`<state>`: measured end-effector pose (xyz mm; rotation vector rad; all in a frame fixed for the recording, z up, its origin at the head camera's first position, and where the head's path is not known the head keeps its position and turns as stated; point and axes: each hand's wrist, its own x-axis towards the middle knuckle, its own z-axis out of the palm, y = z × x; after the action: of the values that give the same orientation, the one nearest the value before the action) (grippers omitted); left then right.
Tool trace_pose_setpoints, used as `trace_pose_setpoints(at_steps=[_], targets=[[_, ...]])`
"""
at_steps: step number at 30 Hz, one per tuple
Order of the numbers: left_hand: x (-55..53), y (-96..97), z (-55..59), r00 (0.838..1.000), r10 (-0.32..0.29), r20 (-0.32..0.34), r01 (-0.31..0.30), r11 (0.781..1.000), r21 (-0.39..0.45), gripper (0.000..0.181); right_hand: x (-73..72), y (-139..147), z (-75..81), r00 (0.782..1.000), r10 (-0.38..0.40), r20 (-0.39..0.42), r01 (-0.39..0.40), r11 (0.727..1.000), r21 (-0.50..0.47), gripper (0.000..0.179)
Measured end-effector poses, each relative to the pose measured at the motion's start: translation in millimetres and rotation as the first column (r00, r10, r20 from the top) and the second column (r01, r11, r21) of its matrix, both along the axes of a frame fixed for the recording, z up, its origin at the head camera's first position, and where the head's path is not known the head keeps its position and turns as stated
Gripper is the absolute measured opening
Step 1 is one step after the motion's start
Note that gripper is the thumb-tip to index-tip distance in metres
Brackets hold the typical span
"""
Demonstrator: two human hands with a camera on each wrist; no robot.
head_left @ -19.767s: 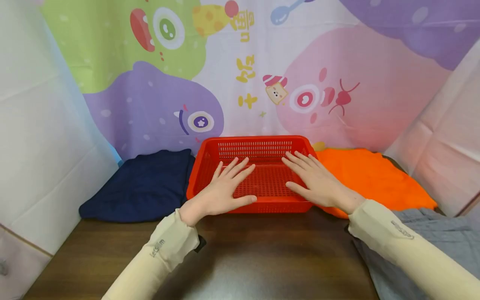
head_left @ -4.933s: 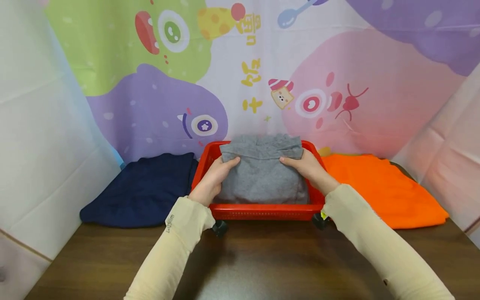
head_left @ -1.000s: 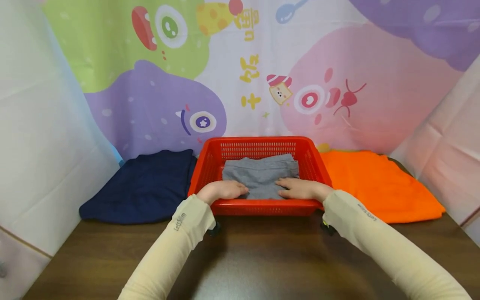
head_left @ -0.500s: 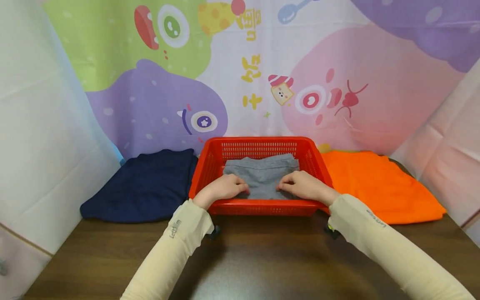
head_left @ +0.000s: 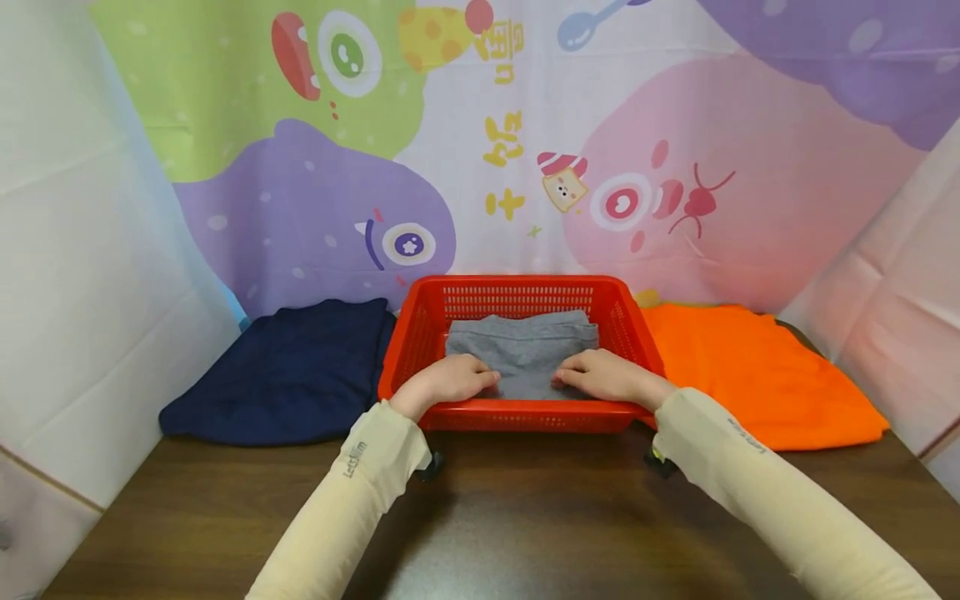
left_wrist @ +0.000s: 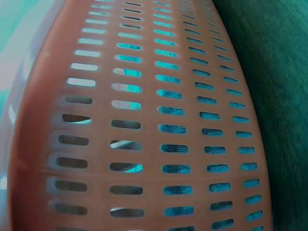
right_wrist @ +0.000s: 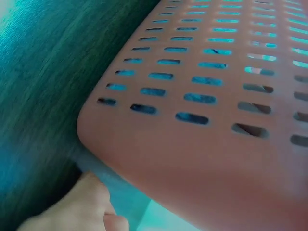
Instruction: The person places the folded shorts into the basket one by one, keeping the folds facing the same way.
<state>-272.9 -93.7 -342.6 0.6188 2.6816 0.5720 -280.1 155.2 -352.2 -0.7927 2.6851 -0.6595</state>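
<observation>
Gray cloth [head_left: 522, 354], near edge out of sight behind the front of the red basket [head_left: 528, 418].

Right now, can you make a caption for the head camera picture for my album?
Left hand and right hand at grey cloth in a red basket, navy cloth and orange cloth on either side.

You have 1 grey cloth [head_left: 525, 350], folded, lying flat inside the red basket [head_left: 525, 417], its seamed edge toward the basket's far wall; the basket stands upright, rectangular, with slotted walls.
</observation>
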Motion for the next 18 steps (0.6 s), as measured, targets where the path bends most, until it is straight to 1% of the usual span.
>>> trace_pose_setpoints(at_steps=[2,3,5,7,9,10,12,13,14,16,18], targets=[[2.0,-0.7,0.3,0.998,0.035,-0.057,-0.033,0.999,0.042,0.028,1.3,1,0.4,0.998,-0.003,-0.059,0.002,1.000,-0.019,0.030],[3.6,-0.7,0.7,0.995,0.062,-0.079,-0.056,0.995,0.078,0.025,2.7,1,1.1,0.996,-0.009,-0.087,0.006,1.000,-0.029,0.030],[6.0,0.5,1.1,0.982,0.119,-0.145,-0.097,0.984,0.152,0.019,6.2,1,3.9,0.990,-0.033,-0.135,0.026,0.998,-0.057,0.029],[9.0,3.4,1.9,0.958,0.180,-0.224,-0.128,0.966,0.226,0.014,11.1,0,6.9,0.984,-0.066,-0.163,0.050,0.993,-0.103,0.028],[12.3,6.8,2.5,0.926,0.235,-0.297,-0.146,0.945,0.293,0.010,16.4,0,8.9,0.976,-0.095,-0.195,0.063,0.984,-0.166,0.027],[13.8,8.7,2.6,0.907,0.259,-0.333,-0.152,0.937,0.314,0.010,19.2,0,9.5,0.971,-0.112,-0.209,0.070,0.978,-0.199,0.027],[17.9,12.2,3.1,0.876,0.292,-0.384,-0.154,0.923,0.352,0.009,24.9,0,10.3,0.960,-0.146,-0.238,0.082,0.962,-0.260,0.028],[19.9,13.9,3.3,0.864,0.302,-0.404,-0.151,0.919,0.364,0.008,27.4,1,10.5,0.954,-0.162,-0.253,0.087,0.955,-0.285,0.029],[22.3,15.5,3.9,0.855,0.310,-0.416,-0.146,0.913,0.380,0.008,30.1,1,11.1,0.947,-0.178,-0.267,0.092,0.948,-0.304,0.031],[27.3,18.8,5.5,0.846,0.316,-0.430,-0.132,0.904,0.406,0.010,34.9,2,13.2,0.936,-0.204,-0.287,0.102,0.937,-0.333,0.034],[32.5,22.6,7.4,0.849,0.317,-0.422,-0.119,0.894,0.431,0.011,38.4,4,16.1,0.923,-0.220,-0.314,0.105,0.933,-0.345,0.037]])
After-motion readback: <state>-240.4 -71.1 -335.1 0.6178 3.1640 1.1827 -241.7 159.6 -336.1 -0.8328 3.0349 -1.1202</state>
